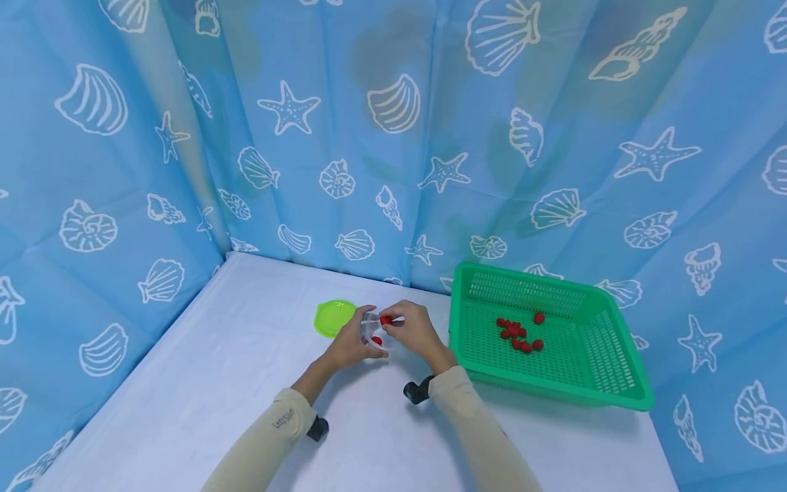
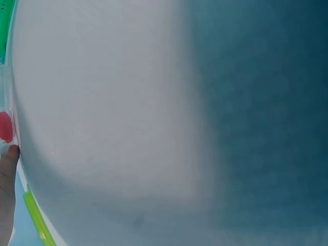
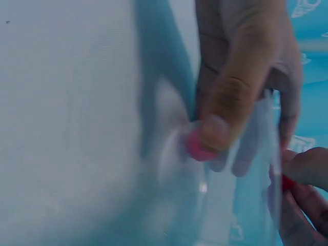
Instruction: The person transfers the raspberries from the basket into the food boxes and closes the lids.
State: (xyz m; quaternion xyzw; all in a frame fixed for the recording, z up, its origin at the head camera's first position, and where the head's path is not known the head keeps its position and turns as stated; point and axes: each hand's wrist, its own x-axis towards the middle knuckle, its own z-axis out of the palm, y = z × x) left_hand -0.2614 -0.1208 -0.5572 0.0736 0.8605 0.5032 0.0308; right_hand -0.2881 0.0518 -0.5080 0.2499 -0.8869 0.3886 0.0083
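A clear plastic container [image 1: 370, 326] is gripped by my left hand [image 1: 348, 345], whose thumb lies across its wall in the right wrist view. Through that wall shows a small red berry-like ball [image 1: 377, 340], also visible as a red shape [image 2: 5, 127] at the left wrist view's edge. My right hand [image 1: 415, 331] pinches another red ball [image 1: 385, 320] at the container's mouth; in the right wrist view its fingers [image 3: 310, 166] show at the right edge. Just beyond my left hand, a lime-green lid [image 1: 334, 317] lies flat on the table.
To the right stands a green perforated basket [image 1: 553, 384] with several red balls [image 1: 514, 330] inside. A white-covered table [image 1: 203, 369] is underneath. Blue curtains [image 1: 344, 61] printed with shells and starfish rise behind and at both sides.
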